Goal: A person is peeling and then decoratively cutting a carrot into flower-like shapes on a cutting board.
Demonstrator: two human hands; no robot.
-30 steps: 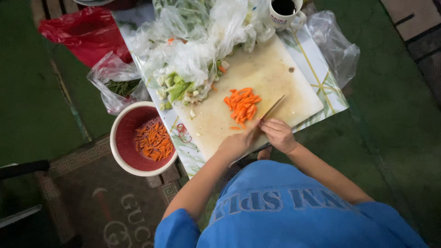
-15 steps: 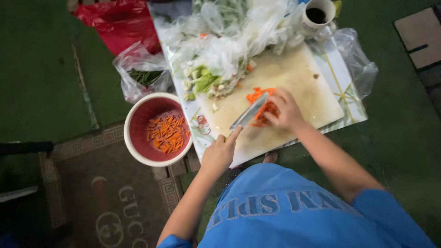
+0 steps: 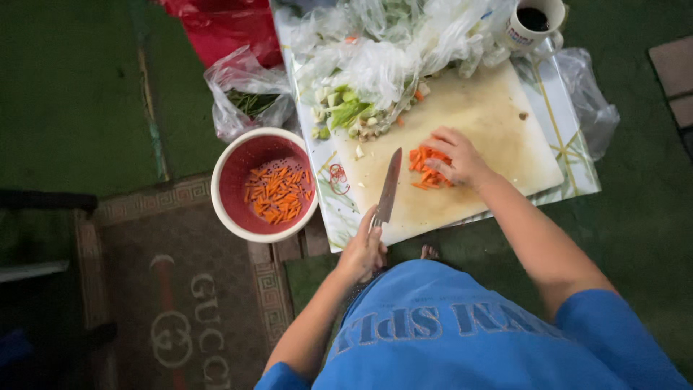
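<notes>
- A knife [image 3: 389,186] is gripped by the closed left hand [image 3: 363,250], blade laid on the cutting board [image 3: 498,123].
- Carrot pieces [image 3: 422,167] on the board are covered by the right hand [image 3: 455,157], fingers curled loosely.
- A red colander [image 3: 238,159] with cut carrot is seen just left of the board.

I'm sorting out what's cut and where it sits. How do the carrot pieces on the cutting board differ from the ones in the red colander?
The carrot pieces on the board form a small pile, partly covered by the right hand; the carrot pieces in the colander are more numerous and spread loosely, untouched. The board pile lies on a flat pale cutting board; the others sit inside a round red colander beside it. Both are orange, cut into short sticks.
</notes>
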